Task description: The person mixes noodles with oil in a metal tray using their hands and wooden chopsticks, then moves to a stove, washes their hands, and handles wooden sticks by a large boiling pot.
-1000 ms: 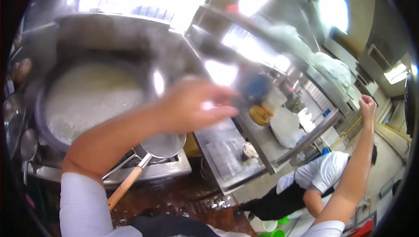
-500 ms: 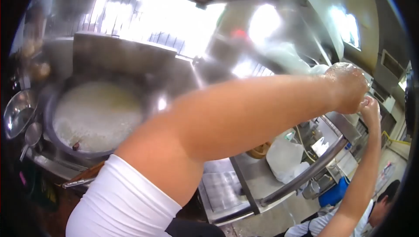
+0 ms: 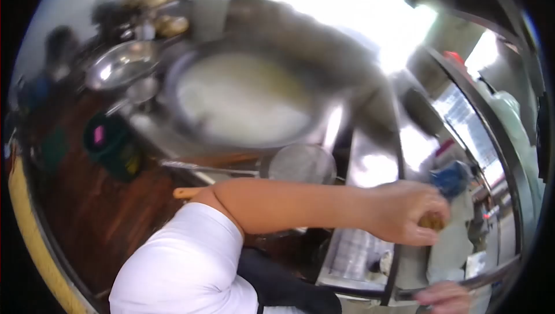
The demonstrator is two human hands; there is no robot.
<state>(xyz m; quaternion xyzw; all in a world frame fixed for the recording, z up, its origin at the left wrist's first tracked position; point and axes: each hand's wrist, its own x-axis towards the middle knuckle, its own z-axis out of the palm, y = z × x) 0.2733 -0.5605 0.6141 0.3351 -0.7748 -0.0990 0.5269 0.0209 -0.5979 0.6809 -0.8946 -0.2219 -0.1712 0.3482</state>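
My left arm reaches across the view to the right, its white sleeve ending near the elbow. My left hand [image 3: 402, 213] is curled, with a gap between thumb and fingers. In that gap shows a small brown patch [image 3: 432, 220], apparently something behind the hand; nothing plainly sits in the grip. Low on the right, my right hand [image 3: 446, 298] is smeared by motion and cut by the frame edge, so its fingers cannot be read. Below my left hand is a pale plastic bag [image 3: 448, 259] on the metal counter.
Ahead stands a large pot [image 3: 243, 100] of whitish liquid. A round mesh strainer [image 3: 302, 164] lies in front of it. Left are a metal bowl [image 3: 121, 62], a ladle [image 3: 141, 90] and a dark green bin [image 3: 113, 146]. A blue object [image 3: 451, 178] is at right.
My view has swung left. Both hands, raised close together at the upper right before, are now lower and apart. The co-worker at the lower right has left the view.
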